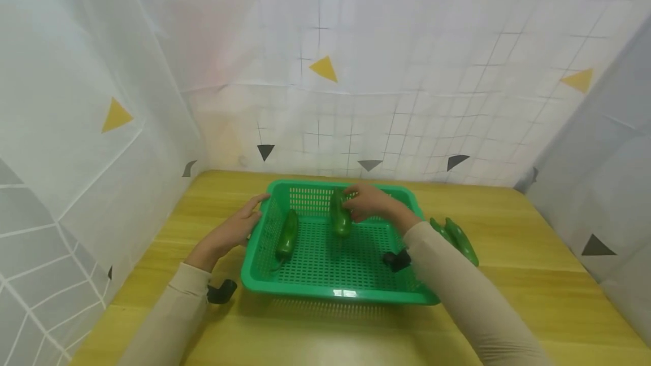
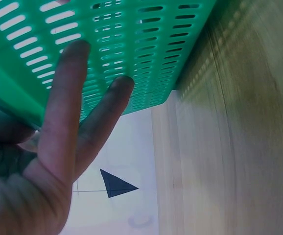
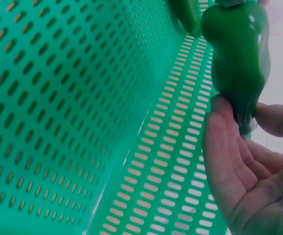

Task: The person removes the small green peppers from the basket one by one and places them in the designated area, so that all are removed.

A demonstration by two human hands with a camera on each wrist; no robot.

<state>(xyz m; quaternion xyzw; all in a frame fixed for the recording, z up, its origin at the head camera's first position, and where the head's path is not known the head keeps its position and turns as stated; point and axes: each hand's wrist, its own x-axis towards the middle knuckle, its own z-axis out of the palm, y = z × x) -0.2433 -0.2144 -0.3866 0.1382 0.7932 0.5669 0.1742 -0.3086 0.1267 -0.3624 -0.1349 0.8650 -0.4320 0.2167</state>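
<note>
A green pepper point(image 1: 341, 216) is lifted inside a green plastic basket point(image 1: 341, 293), near its back wall. My right hand point(image 1: 368, 203) pinches it by the narrow end between thumb and fingers; in the right wrist view the broad end of that pepper point(image 3: 237, 49) points away from the hand. My left hand point(image 1: 236, 227) rests on the left side of the basket. In the left wrist view, two straight, spread fingers point(image 2: 60, 117) touch or nearly touch the slotted outer wall point(image 2: 127, 54). Another green pepper point(image 1: 288, 235) lies along the basket's left inner side.
Right of the basket, partly behind the right forearm, several green peppers point(image 1: 460, 242) lie on the wooden table point(image 1: 513, 275). White patterned sheeting point(image 1: 407, 72) hangs behind the table and at both sides. A black device point(image 1: 222, 292) is at each wrist.
</note>
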